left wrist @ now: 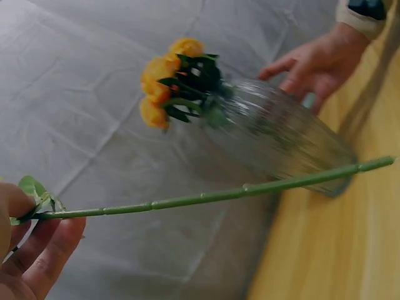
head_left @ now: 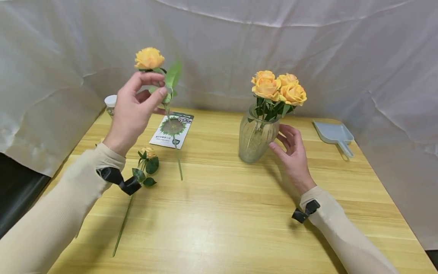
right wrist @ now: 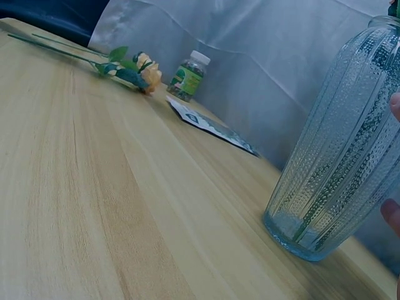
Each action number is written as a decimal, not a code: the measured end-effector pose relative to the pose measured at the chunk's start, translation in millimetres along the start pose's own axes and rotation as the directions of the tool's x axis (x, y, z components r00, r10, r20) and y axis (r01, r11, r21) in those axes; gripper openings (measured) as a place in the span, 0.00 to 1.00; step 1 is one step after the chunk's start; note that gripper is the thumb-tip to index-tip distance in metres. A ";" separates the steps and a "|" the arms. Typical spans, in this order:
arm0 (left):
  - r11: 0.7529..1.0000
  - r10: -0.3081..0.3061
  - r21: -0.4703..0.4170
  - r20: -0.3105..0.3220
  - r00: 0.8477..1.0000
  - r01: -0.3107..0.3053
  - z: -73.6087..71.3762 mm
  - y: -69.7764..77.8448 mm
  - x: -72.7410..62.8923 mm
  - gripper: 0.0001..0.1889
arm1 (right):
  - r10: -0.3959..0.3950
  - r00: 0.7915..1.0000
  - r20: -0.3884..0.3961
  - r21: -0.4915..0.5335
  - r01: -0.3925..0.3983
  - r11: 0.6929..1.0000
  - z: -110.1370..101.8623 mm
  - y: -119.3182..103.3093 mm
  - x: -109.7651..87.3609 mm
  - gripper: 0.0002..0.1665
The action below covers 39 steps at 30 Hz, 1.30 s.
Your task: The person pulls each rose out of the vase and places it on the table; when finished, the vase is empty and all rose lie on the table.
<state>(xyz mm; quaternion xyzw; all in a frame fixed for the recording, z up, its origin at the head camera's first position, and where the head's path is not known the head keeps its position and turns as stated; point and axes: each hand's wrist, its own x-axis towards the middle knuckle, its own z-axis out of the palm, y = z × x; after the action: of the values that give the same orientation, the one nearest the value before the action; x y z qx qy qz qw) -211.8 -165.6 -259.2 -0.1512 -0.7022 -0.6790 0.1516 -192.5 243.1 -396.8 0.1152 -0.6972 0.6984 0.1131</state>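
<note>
In the head view my left hand (head_left: 131, 104) pinches the stem of a yellow rose (head_left: 149, 59) held above the table, bloom up. Its green stem (left wrist: 250, 189) slants across the left wrist view, the lower end free. A ribbed clear glass vase (head_left: 254, 139) stands upright on the table, with several yellow roses (head_left: 278, 87) in it. Beside the vase's right side is my right hand (head_left: 294, 156), fingers loosely bent and fingertips at the glass. Whether they press on it I cannot tell. Only two fingertips (right wrist: 392, 215) show in the right wrist view.
Another rose (head_left: 147, 153) lies at the left of the table, with a second stem partly hidden by my left arm. A seed packet (head_left: 172, 130) and a white-capped bottle (right wrist: 187, 76) are at the back left. A light blue dustpan (head_left: 332, 133) lies at the back right.
</note>
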 end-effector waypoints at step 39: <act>0.825 -0.562 0.317 0.379 0.735 0.468 -2.4 -99.3 -100.9 0.25 | -0.010 1.000 0.005 0.017 0.010 1.000 -1.3 2.8 2.0 0.37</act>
<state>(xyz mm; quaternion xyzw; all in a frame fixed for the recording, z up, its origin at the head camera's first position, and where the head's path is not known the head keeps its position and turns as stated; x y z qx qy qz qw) -161.7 -171.9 -391.4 -0.0891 -0.7961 -0.5648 -0.1983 -195.3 244.3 -398.7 0.1214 -0.6909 0.7035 0.1138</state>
